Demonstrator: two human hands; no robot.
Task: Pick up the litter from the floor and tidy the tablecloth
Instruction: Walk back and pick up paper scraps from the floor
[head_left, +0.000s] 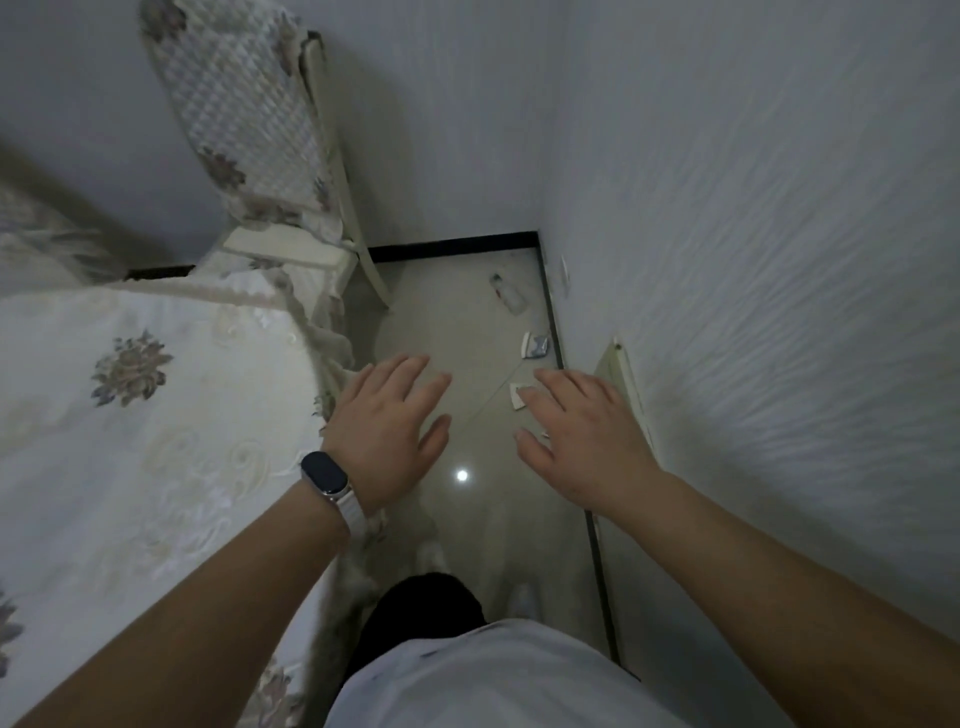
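Cream floral embroidered tablecloth (156, 415) lies left of the left hand (387, 431), fingers spread, empty. Right hand (587, 436), also splayed and empty, hovers over white paper scraps (519, 396); clear plastic bottle (508, 293) beyond. Litter pickup looks unstarted: next, crouch and pinch scraps.

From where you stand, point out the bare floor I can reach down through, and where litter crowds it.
Bare tile runs down the middle, between the tablecloth edge and the wall's dark skirting, around the light reflection. Litter crowds the wall side: a plastic bottle, a small packet and paper scraps under the right hand.
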